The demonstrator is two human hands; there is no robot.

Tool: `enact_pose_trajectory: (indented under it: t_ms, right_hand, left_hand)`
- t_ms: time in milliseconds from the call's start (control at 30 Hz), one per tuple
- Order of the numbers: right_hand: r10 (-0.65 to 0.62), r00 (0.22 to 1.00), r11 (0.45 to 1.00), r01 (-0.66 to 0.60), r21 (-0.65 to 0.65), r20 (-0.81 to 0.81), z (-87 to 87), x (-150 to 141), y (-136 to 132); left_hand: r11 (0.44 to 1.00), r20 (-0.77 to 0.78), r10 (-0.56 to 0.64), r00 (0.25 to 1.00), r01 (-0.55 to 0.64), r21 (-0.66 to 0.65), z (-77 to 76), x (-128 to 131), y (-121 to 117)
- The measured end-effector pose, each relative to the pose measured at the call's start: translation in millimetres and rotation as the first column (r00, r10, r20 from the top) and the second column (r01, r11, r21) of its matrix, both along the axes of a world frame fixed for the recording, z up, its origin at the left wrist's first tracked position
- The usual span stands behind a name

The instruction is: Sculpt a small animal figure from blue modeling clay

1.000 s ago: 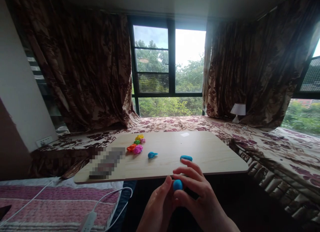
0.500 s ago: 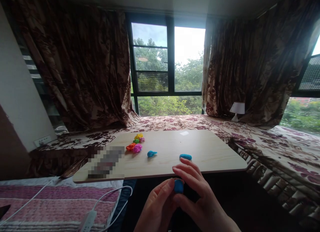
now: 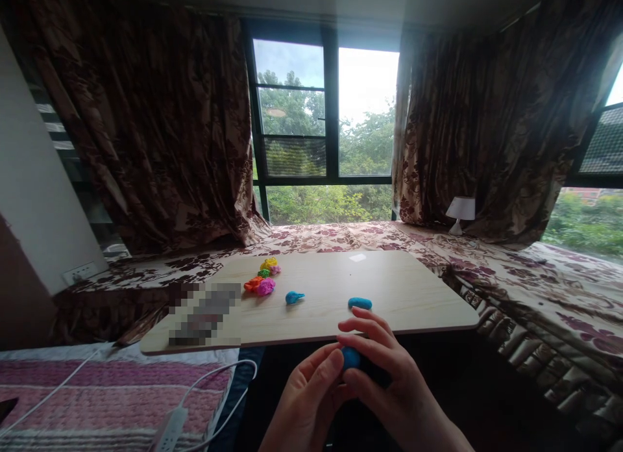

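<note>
The blue lump (image 3: 350,358) sits between my two sets of fingers, held up just off the near edge of the table rather than resting on it. My left hand (image 3: 314,380) has its thumb pressed against the lump's left side; most of its other fingers are hidden behind, so I can't tell how they bear. My right hand (image 3: 396,367) closes on it from the other side, thumb below and forefinger above, with the remaining fingers fanned a little apart over the top. I judge the step in hand to be shaping, the lump being pressed or turned between both hands. The next move calls, I think, for light, even pressure, since it looks soft enough to dent.

Beyond my right fingertips a blue roll (image 3: 359,303) lies on the table (image 3: 413,296); from here I can't be sure of the gap between them. Left of it, well apart, is a blue teardrop piece (image 3: 294,297), its narrow end pointing right. Farther left sit small crumpled pieces close together: orange (image 3: 253,284), magenta, green, pink and yellow. A pixelated patch (image 3: 207,312) hides something at the table's left end. Past the table, a white lamp (image 3: 461,208) stands near the curtain.
</note>
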State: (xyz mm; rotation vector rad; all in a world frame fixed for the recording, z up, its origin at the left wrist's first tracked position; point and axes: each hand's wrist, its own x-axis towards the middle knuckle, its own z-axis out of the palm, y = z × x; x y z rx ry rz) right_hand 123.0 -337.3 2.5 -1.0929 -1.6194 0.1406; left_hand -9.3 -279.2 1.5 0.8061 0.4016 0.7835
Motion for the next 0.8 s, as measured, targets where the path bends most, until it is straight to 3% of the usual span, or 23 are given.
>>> enact_pose_trajectory:
  t_ms: [200, 333, 800]
  right_hand:
    - [-0.037, 0.999, 0.999, 0.037, 0.022, -0.002, 0.6, 0.5, 0.3]
    - [-0.034, 0.999, 0.999, 0.035, 0.032, -0.026, 0.2, 0.1, 0.0]
    - [-0.011, 0.998, 0.999, 0.008, -0.050, -0.063, -0.8, 1.6, -3.0]
  left_hand:
    - [0.998, -0.065, 0.061, 0.996, -0.060, 0.020, 1.4, -3.7, -0.8]
    - [0.999, -0.050, 0.035, 0.998, -0.034, 0.021, 4.2, -4.1, -2.2]
    - [0.997, -0.051, 0.074, 0.996, -0.075, -0.001, 1.3, -2.5, -2.2]
